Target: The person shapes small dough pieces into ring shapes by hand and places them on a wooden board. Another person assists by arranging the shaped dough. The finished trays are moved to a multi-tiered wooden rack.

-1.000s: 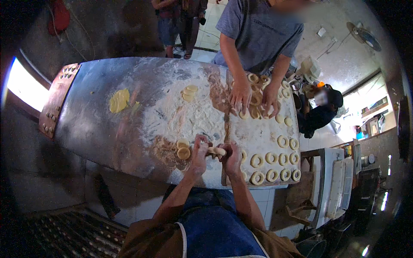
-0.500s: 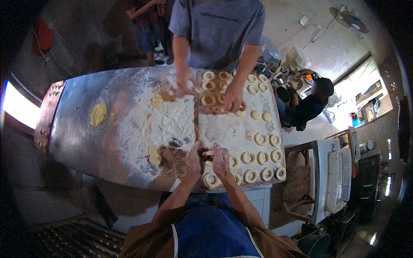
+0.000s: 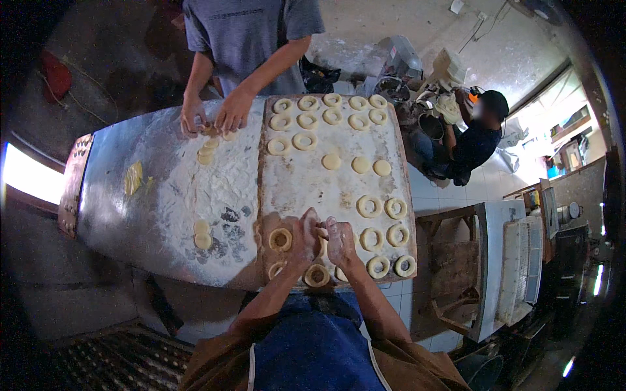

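My left hand (image 3: 305, 236) and my right hand (image 3: 339, 241) are close together, low over the near half of the floured board (image 3: 306, 195). Their fingers are closed on a pale piece of dough (image 3: 322, 232) between them, mostly hidden by the fingers. Beside my left wrist lies a dough ring (image 3: 280, 240); another dough ring (image 3: 317, 275) sits between my forearms. To the right of my right hand are more rings, among them one ring (image 3: 372, 239). Flat dough discs (image 3: 331, 161) lie in a row farther up the board.
Across the table (image 3: 111, 215), a co-worker's hands (image 3: 218, 117) are at a few dough discs (image 3: 206, 151). Two overlapping discs (image 3: 203, 236) lie left of the board. A yellow lump (image 3: 134, 178) is farther left. Another person (image 3: 469, 140) sits beyond the right edge, near a white bench (image 3: 505, 260).
The view has shifted, so the board appears farther left. The co-worker's hands have moved left off the board to the discs. My hands stay together around the dough, now farther right over the board.
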`<state>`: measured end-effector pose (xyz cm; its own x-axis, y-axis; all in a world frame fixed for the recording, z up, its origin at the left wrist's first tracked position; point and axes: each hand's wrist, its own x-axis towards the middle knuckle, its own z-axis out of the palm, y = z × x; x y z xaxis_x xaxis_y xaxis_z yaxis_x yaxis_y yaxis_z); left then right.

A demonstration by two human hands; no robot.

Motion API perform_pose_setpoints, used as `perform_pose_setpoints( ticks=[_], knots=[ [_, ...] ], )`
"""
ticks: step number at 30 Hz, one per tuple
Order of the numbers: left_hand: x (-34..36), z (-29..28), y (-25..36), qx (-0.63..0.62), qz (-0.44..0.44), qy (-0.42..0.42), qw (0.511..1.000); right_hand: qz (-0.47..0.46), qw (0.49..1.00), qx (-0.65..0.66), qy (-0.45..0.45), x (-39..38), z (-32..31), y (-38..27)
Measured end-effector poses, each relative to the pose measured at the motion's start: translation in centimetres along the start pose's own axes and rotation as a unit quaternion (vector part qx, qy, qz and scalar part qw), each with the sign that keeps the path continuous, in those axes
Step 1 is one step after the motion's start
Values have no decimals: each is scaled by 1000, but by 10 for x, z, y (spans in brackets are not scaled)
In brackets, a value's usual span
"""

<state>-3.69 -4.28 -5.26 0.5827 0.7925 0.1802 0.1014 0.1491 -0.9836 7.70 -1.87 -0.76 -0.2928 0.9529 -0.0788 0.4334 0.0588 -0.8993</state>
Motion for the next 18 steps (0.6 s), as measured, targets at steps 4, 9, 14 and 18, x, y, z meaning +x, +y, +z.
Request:
perform_pose_setpoints(
  ticks=[4, 9, 14, 18],
  knots=[
    [25, 6, 9, 708, 324, -13, 628, -8, 998, 60, 19, -1, -23, 15],
    [42, -11, 39, 771, 352, 0, 531, -46, 999, 8, 18, 1, -45, 22],
    [62, -20, -19, 904, 395, 156, -53, 0, 999, 1, 49, 3, -52, 36],
    [61, 1, 47, 882, 439, -11, 174, -182, 980, 41, 75, 12, -72, 14]
  ],
)
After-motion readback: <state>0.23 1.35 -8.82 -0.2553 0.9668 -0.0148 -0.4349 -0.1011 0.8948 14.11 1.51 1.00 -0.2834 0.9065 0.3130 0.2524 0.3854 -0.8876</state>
